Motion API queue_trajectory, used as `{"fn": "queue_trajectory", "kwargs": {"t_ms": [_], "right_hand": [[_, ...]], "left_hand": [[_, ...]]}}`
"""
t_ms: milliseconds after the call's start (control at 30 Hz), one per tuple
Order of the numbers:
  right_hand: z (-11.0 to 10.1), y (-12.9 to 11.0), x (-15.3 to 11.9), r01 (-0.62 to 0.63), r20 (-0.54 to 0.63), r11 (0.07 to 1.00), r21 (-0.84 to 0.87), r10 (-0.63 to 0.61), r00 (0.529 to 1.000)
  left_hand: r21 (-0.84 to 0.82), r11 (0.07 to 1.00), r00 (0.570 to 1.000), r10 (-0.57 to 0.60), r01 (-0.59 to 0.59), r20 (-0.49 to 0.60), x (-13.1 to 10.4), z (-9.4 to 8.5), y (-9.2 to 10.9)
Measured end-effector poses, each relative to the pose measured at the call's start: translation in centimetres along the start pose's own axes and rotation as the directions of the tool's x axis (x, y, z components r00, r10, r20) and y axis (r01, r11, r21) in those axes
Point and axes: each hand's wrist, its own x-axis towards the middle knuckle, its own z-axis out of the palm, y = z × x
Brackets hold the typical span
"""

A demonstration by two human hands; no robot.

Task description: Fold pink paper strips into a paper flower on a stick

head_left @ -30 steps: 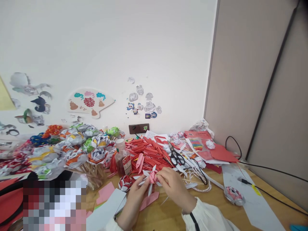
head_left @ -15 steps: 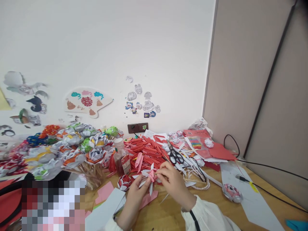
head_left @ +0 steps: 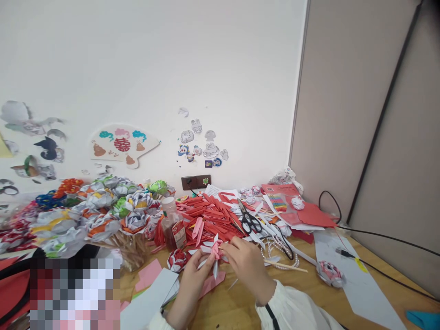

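A small folded paper flower [head_left: 216,251], pink in the middle with pointed white petals, is between my two hands. My left hand [head_left: 195,279] holds it from the lower left, thumb and fingers closed on its petals. From the right, my right hand [head_left: 245,261] is closed at the pink centre, its fingertips pressed together there. A thin wooden stick [head_left: 287,266] shows to the right of my right hand, over the table. Just left of the flower lies a red and white paper ball [head_left: 178,260]. A pink paper strip [head_left: 212,284] lies below the flower.
Behind the hands is a heap of red folded strips [head_left: 213,215], with black scissors [head_left: 250,223] on its right side. A glass bottle [head_left: 169,224] stands left of it, near bunched paper flowers [head_left: 103,197]. White pearl beads [head_left: 296,261] and a cable [head_left: 378,272] lie to the right.
My right hand has shifted slightly and its fingers have closed in on the flower's centre. The wooden stick now shows to its right. The view has moved a little.
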Motion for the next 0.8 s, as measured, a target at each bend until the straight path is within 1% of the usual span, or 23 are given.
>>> {"fn": "queue_trajectory", "kwargs": {"t_ms": [67,167,267,367,433,567,633,700,800], "right_hand": [[-0.28,-0.03,0.07,-0.049,0.030,0.990,0.130,0.045,0.999],[-0.66,-0.12,0.30,-0.120,0.061,0.948,0.294,0.107,0.992],[-0.69,-0.11,0.56,-0.174,0.087,0.915,0.363,0.153,0.984],[-0.49,0.06,0.70,-0.223,0.113,0.881,0.418,0.193,0.975],[-0.42,0.19,0.69,-0.235,0.123,0.872,0.428,0.201,0.972],[-0.48,0.26,0.50,-0.172,0.109,0.935,0.311,0.144,0.983],[-0.47,0.23,0.44,-0.154,0.114,0.945,0.288,0.126,0.985],[-0.36,0.26,0.45,-0.197,0.134,0.911,0.363,0.158,0.978],[0.00,0.47,0.61,-0.332,0.218,0.771,0.544,0.252,0.943]], "left_hand": [[0.023,1.000,1.000,0.014,-0.014,-0.012,0.05,-0.07,0.08],[0.039,0.999,1.000,0.009,-0.009,-0.012,-0.02,-0.09,0.40],[0.036,0.999,1.000,0.011,-0.011,-0.004,-0.08,-0.10,0.54],[0.037,0.999,1.000,0.017,-0.017,-0.004,0.00,-0.21,0.22],[0.025,1.000,1.000,0.005,-0.005,0.004,0.07,-0.32,-0.11],[-0.006,1.000,1.000,-0.006,0.007,0.030,0.09,-0.36,-0.44],[-0.022,1.000,0.999,-0.016,0.017,0.048,0.04,-0.30,-0.36],[-0.036,0.999,0.997,-0.028,0.030,0.068,-0.01,-0.24,-0.20],[-0.013,1.000,0.997,-0.012,0.013,0.077,0.00,-0.23,-0.02]]}}
